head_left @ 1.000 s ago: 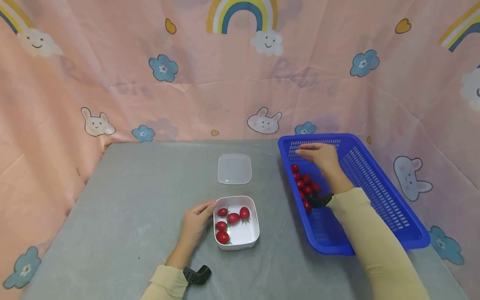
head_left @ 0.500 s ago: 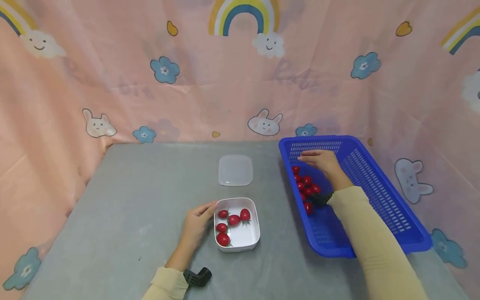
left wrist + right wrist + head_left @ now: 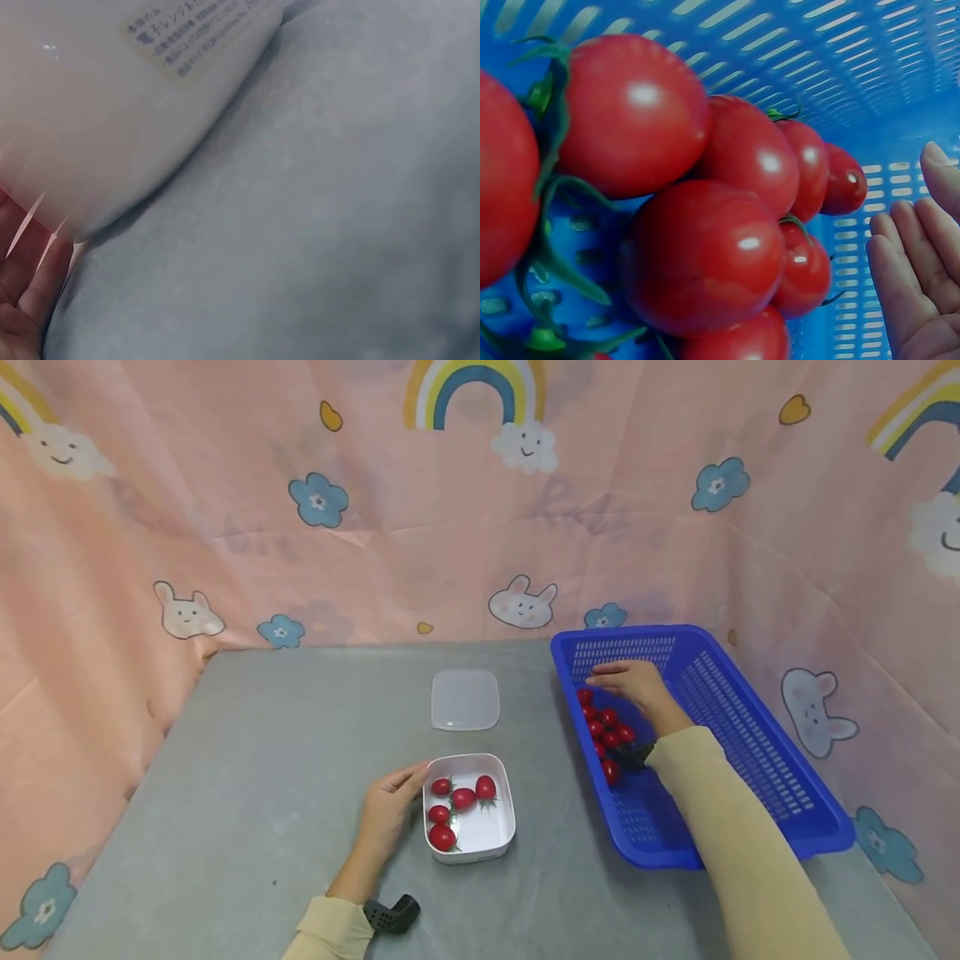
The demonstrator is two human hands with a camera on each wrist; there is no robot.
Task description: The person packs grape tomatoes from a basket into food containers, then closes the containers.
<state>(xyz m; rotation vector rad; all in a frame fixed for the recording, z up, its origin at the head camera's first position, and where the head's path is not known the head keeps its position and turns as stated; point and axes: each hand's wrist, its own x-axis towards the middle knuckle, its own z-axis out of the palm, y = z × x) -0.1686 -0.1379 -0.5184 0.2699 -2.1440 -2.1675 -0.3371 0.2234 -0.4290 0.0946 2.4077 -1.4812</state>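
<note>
My left hand (image 3: 386,810) touches the left wall of a small white square container (image 3: 487,852). In the left wrist view its fingers (image 3: 46,281) lie straight along the container's outer side, just under a printed label. Several cherry tomatoes (image 3: 464,799) with green stems sit inside the container. My right hand (image 3: 636,685) hovers in the blue basket (image 3: 731,727), over its far left part. In the right wrist view that hand's fingers are extended, holding nothing, apart from the cluster of cherry tomatoes (image 3: 705,255) along the basket's left wall.
A translucent square lid (image 3: 465,700) lies flat on the grey table (image 3: 300,727), beyond the container. Pink patterned cloth (image 3: 420,552) hangs behind the table and along both sides. The basket's perforated walls rise around my right hand.
My right hand has sunk a little lower into the basket, nearer the tomatoes. My left hand stays against the container. The head view has shifted slightly.
</note>
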